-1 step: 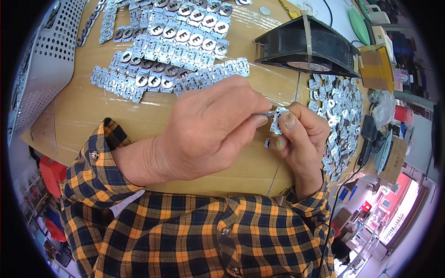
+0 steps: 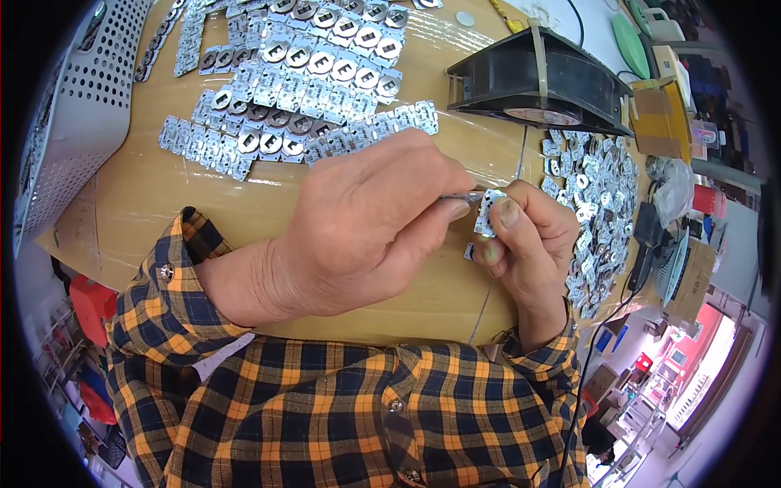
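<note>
My left hand (image 2: 358, 228) reaches across from the left in a yellow and navy plaid sleeve. Its thumb and forefinger pinch a thin metal tool (image 2: 460, 197) whose tip meets a small silvery plate (image 2: 488, 213). My right hand (image 2: 533, 244) pinches that plate upright between thumb and fingers, just above the brown table (image 2: 154, 203). A second small silvery piece (image 2: 469, 251) shows by the lower fingers of my right hand. Both hands are close together at the table's near edge.
Rows of silvery plates with round discs (image 2: 301, 81) lie at the back of the table. A black fan (image 2: 537, 81) stands at the back right, with a pile of loose metal pieces (image 2: 598, 203) beside it. A perforated grey metal box (image 2: 73, 122) stands on the left.
</note>
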`<state>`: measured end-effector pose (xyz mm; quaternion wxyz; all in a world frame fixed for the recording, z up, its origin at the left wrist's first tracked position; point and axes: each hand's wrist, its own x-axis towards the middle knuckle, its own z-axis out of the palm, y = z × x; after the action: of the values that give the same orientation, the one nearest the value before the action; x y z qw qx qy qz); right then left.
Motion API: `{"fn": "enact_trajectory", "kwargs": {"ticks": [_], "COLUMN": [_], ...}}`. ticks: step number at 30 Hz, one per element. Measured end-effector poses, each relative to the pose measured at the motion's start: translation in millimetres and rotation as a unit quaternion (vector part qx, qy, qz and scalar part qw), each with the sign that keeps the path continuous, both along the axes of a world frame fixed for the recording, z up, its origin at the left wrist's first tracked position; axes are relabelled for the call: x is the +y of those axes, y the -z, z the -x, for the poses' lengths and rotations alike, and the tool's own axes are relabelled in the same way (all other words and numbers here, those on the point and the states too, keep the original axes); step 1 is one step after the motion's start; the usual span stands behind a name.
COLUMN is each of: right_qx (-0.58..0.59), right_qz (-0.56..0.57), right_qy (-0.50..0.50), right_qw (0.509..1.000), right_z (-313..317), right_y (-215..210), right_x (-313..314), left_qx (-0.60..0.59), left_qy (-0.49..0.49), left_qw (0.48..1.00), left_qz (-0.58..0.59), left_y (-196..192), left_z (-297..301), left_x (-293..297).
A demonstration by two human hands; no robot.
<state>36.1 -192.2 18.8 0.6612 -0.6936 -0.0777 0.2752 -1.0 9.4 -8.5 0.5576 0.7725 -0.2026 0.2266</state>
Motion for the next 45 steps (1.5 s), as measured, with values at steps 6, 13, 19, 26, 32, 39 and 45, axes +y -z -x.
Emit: {"fn": "enact_trajectory", "kwargs": {"ticks": [6, 13, 19, 26, 32, 39, 45], "right_qx": [-0.031, -0.125, -0.275, -0.293, -0.278, 0.01, 0.096], "right_qz": [0.017, 0.135, 0.163, 0.104, 0.102, -0.013, -0.108], "right_qy": [-0.009, -0.097, -0.141, -0.151, -0.144, -0.079, -0.004], "right_qw": [0.999, 0.978, 0.937, 0.938, 0.944, 0.997, 0.989], "right_z": [0, -17, -21, -20, -12, -5, -3], "right_y": [0, -9, -15, -11, -3, -6, 0], "right_x": [-1, -9, -12, -13, -9, -8, 2], "left_qx": [0.005, 0.124, 0.31, 0.36, 0.4, 0.468, 0.456], "left_qy": [0.033, 0.077, 0.125, 0.161, 0.161, 0.217, 0.197], "left_qw": [0.999, 0.989, 0.931, 0.899, 0.874, 0.79, 0.791], "left_qz": [-0.022, 0.008, 0.144, 0.19, 0.225, 0.331, 0.358], "left_y": [-5, -6, -7, -11, -15, -19, -14], "left_z": [2, 0, 2, 6, 7, -2, -1], "left_x": [-1, 5, 4, 1, -3, 8, 3]}}
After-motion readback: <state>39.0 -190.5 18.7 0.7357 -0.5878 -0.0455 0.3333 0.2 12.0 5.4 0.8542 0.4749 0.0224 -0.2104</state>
